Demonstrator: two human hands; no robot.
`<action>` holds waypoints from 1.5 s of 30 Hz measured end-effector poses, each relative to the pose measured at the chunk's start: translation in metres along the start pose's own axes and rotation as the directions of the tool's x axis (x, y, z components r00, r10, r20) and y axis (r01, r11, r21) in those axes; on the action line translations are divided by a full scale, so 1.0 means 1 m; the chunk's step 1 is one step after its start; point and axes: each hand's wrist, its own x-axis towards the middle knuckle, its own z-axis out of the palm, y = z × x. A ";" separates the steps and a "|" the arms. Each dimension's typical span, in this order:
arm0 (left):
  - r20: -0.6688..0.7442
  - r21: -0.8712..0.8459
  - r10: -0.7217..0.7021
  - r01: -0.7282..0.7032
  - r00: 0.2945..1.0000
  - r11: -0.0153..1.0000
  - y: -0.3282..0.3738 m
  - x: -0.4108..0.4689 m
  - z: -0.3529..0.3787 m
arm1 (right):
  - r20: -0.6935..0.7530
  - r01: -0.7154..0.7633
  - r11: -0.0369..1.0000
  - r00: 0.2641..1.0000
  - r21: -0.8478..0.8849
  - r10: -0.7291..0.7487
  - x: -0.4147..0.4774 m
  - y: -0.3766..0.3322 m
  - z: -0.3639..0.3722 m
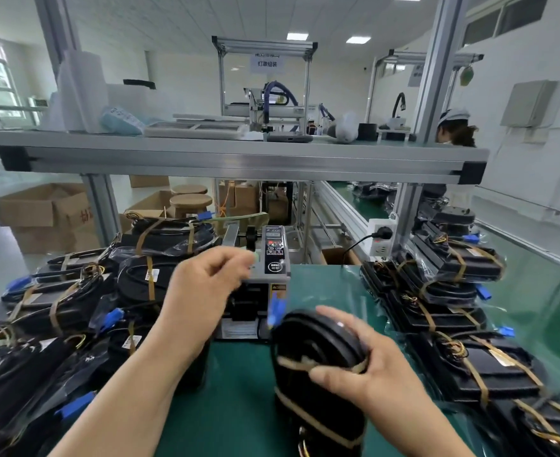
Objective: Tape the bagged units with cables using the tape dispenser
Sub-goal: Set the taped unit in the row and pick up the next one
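**Q:** Where's the unit?

**Me:** In my right hand (364,361). Fingers and thumb wrap round the unit (318,357), which is tilted up on edge over the mat (239,390), just in front of the dispenser (268,258). It carries at least 2 tape bands (292,362) already.

**Q:** And the left?

**Me:** My left hand (206,278) is up at the dispenser's outlet, fingers curled toward the thumb. It's blurred, so I can't tell whether it has a strip pinched or nothing.

**Q:** How do you do this well?

**Me:** I'd say take the strip by 1 end only, pull it straight off so it doesn't fold on itself, and clamp the cable flat against the bag until the strip crosses it. Then it joins the taped pile (74,291) at my left.
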 end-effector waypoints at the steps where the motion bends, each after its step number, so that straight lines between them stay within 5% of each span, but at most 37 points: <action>1: -0.130 -0.054 -0.144 0.138 0.981 0.989 -0.015 0.001 -0.002 | -0.082 -0.010 1.000 0.997 0.001 0.010 0.001 0.002 0.001; 3: -0.212 -0.261 -0.465 0.409 0.860 0.874 -0.046 -0.001 0.001 | -0.169 -0.027 0.999 0.985 0.022 0.031 0.003 0.007 0.007; 6: -0.129 -0.413 -0.693 0.597 0.709 0.688 -0.080 -0.004 0.013 | -0.204 -0.012 0.999 0.979 0.045 0.021 0.005 0.015 0.021; 13: 0.013 -0.557 -0.823 0.688 0.568 0.466 -0.092 0.021 0.036 | -0.214 0.014 1.000 0.977 0.006 -0.012 0.008 0.018 0.031; 22: -0.008 -0.625 -0.876 0.682 0.483 0.381 -0.092 0.038 0.048 | -0.216 0.049 0.999 0.975 0.003 -0.047 0.010 0.016 0.029; 26: -0.094 -0.666 -0.858 0.609 0.505 0.431 -0.091 0.040 0.055 | -0.205 0.042 0.999 0.978 -0.003 -0.042 0.010 0.017 0.030; 29: -0.143 -0.634 -0.788 0.556 0.599 0.537 -0.082 0.026 0.052 | -0.199 0.031 0.999 0.980 0.016 -0.027 0.010 0.017 0.026; 35: 0.185 -0.468 -0.479 0.506 0.858 0.724 -0.033 -0.019 0.031 | -0.170 0.041 0.999 0.985 0.021 -0.037 0.014 0.021 0.023; 40: 0.304 -0.230 -0.345 0.419 0.888 0.878 0.004 -0.026 0.031 | -0.151 0.099 0.995 0.984 -0.004 -0.098 0.012 0.022 0.028; 45: 0.333 -0.136 -0.319 0.380 0.887 0.915 0.018 -0.024 0.038 | -0.147 0.099 0.995 0.985 0.032 -0.093 0.010 0.021 0.030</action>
